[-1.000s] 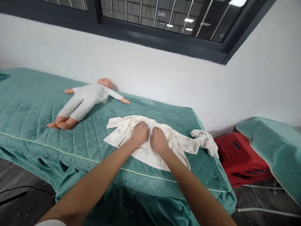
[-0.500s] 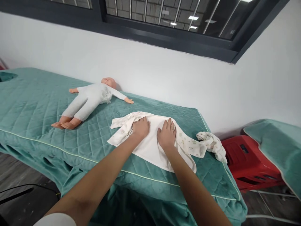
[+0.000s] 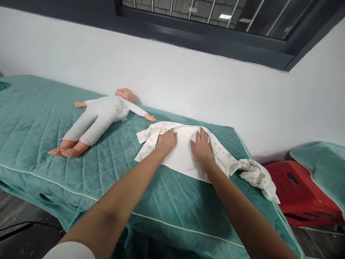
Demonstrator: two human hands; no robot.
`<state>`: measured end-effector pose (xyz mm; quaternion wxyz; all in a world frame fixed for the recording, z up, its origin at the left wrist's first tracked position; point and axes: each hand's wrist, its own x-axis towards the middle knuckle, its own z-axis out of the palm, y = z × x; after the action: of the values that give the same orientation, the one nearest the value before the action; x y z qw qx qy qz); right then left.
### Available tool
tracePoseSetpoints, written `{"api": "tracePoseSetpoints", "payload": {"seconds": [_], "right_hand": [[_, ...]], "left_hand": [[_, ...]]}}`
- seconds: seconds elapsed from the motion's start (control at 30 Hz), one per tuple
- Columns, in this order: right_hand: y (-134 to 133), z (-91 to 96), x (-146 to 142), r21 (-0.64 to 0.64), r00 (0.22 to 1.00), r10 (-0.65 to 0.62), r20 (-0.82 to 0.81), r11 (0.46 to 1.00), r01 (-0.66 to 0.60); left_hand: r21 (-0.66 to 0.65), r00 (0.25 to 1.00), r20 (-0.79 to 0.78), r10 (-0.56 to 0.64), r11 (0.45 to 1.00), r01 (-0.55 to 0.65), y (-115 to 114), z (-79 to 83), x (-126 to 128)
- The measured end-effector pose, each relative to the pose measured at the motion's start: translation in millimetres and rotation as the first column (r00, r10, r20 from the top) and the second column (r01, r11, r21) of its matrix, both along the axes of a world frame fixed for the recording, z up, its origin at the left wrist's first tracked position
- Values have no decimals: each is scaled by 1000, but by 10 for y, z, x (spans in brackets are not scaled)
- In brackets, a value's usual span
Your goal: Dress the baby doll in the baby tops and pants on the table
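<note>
The left hand [image 3: 167,139] and right hand [image 3: 201,148] lie flat, fingers open, gripping nothing. They press on a white baby garment [image 3: 182,158] spread on the green bed [image 3: 40,122]. Farther off to the left, a doll [image 3: 99,115] lies on its back.

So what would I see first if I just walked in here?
Probably the baby doll, lying stretched out at the far side of the green bed cover. Beside it, the left hand and the right hand press flat on white baby clothes. A red stool stands past the bed's end.
</note>
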<state>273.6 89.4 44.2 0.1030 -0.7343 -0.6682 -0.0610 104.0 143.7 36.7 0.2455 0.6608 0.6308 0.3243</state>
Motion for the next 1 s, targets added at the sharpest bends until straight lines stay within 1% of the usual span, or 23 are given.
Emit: {"api": "tracePoseSetpoints", "payload": {"seconds": [0.13, 0.2, 0.3, 0.37, 0.5, 0.6, 0.7, 0.8, 0.87, 1.0], "right_hand": [[271, -82, -51, -92, 981, -151, -120, 986, 140], [339, -139, -103, -62, 971, -189, -143, 981, 182], [365, -199, -168, 38, 971, -185, -152, 980, 193], [355, -211, -180, 80, 972, -170, -164, 980, 185], [318, -214, -139, 110, 975, -127, -184, 983, 149], [300, -230, -100, 101, 970, -128, -208, 983, 152], [312, -244, -83, 19, 960, -168, -222, 984, 177], [354, -235, -79, -145, 954, -211, -212, 972, 183], [383, -220, -74, -222, 956, -220, -193, 959, 176], [409, -191, -51, -256, 965, -215, -151, 951, 171]], "left_hand": [[-68, 996, -91, -19, 998, 12, 190, -59, 26], [-110, 989, -146, -35, 994, 19, 240, -83, 30], [-144, 974, -222, -51, 989, 19, 269, -93, 36], [-145, 961, -273, -50, 989, 11, 266, -84, 41], [-77, 924, -381, -3, 997, -28, 246, -53, 51], [-64, 919, -393, 2, 998, -30, 252, -43, 55], [-120, 923, -384, -38, 993, -9, 283, -46, 61], [-176, 920, -386, -71, 984, 2, 314, -44, 71], [-189, 916, -393, -82, 982, 7, 321, -35, 77], [-204, 907, -410, -98, 979, 13, 302, -8, 85]]}}
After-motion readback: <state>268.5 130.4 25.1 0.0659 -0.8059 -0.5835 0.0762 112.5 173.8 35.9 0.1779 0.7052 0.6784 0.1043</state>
